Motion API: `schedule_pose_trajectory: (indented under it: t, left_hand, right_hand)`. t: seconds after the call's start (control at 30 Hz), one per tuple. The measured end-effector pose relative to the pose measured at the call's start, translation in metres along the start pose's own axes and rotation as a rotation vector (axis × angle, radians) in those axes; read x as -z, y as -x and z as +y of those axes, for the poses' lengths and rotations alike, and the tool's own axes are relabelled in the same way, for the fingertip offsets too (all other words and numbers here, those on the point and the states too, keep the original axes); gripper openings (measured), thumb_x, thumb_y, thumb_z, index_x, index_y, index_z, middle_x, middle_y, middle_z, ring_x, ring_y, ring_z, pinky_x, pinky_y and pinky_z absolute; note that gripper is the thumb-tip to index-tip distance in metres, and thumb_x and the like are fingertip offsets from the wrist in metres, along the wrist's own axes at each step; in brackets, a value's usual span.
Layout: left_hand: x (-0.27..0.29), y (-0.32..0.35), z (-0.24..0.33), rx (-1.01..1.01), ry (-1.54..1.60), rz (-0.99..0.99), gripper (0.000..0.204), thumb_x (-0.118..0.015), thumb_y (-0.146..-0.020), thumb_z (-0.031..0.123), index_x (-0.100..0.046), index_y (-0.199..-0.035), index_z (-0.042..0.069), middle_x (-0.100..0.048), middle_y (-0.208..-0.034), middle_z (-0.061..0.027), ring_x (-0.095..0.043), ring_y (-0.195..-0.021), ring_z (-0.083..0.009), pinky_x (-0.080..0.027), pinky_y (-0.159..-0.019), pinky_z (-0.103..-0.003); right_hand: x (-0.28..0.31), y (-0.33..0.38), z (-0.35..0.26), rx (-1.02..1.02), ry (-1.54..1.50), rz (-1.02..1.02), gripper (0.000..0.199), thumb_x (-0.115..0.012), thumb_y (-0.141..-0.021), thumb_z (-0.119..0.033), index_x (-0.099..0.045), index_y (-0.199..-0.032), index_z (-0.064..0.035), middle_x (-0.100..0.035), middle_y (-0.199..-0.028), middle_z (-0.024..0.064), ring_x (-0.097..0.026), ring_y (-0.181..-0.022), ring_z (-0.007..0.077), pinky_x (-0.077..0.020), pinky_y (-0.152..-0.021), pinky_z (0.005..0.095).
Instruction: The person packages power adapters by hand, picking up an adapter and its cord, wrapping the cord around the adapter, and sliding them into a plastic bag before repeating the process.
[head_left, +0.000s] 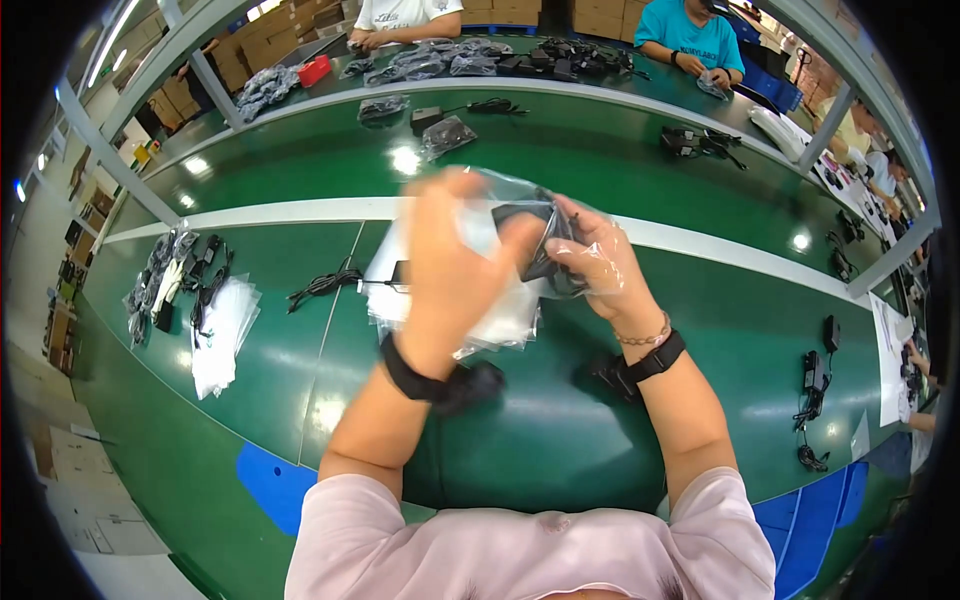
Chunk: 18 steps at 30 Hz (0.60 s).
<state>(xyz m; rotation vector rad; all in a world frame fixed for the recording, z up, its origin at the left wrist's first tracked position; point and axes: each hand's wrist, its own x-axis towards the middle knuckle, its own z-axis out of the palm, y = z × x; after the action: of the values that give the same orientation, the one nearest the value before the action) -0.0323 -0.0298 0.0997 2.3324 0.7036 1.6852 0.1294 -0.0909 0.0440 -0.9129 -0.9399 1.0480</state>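
Over the middle of the green table I hold up a clear plastic bag [520, 192] with a black power adapter [540, 262] and its cord inside. The fingers and thumb of my right hand [597, 258] close round the bag's right side. My left hand [455, 270] is at the bag's left side, its thumb against the bag; motion smears its fingers, so their grip is unclear. Beneath my left hand lies a stack of flat clear bags [510, 328]. A coiled black cord [328, 284] lies left of that stack.
At left are bagged adapters [165, 275] and more flat bags [222, 345]. Black adapters [815, 375] lie at right. A white rail [690, 240] crosses the table; beyond it are bagged adapters [447, 136]. Two people work at a far shelf piled with adapters [560, 58]. Metal posts [885, 270] stand at the sides.
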Motion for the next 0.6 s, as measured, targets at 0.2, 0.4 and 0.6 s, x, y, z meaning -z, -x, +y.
schedule_pose_trajectory:
  t: [0.2,0.4,0.6]
  left_hand:
    - [-0.016,0.013,-0.042,0.708,0.883,-0.373,0.04,-0.067,-0.079,0.021,-0.053,-0.11,-0.002,-0.06,-0.098,-0.0091,-0.056,-0.091,-0.0157,-0.043,-0.08,-0.026]
    - [-0.027,0.025,-0.018,0.812,1.237,-0.506,0.034,-0.065,-0.081,0.019,-0.056,-0.107,-0.001,-0.06,-0.099,-0.005,-0.055,-0.091,-0.0113,-0.044,-0.08,-0.025]
    - [-0.03,0.036,-0.026,0.953,1.409,-0.487,0.029,-0.064,-0.08,0.013,-0.057,-0.105,0.001,-0.06,-0.097,-0.0045,-0.057,-0.089,-0.0126,-0.046,-0.079,-0.027]
  right_hand:
    - [-0.019,0.008,-0.007,0.126,0.06,0.0,0.057,-0.068,-0.076,-0.015,-0.043,-0.123,0.0053,-0.055,-0.11,0.007,-0.052,-0.097,0.0117,-0.0422,-0.086,0.0263]
    - [-0.029,0.017,0.001,0.213,0.202,0.115,0.051,-0.065,-0.079,-0.018,-0.046,-0.121,0.0037,-0.056,-0.107,0.0103,-0.054,-0.096,0.0163,-0.042,-0.086,0.0286]
    - [-0.021,0.013,0.004,0.657,1.163,0.159,0.046,-0.061,-0.08,-0.023,-0.05,-0.118,0.0001,-0.054,-0.102,0.0142,-0.054,-0.093,0.0296,-0.0412,-0.086,0.0371]
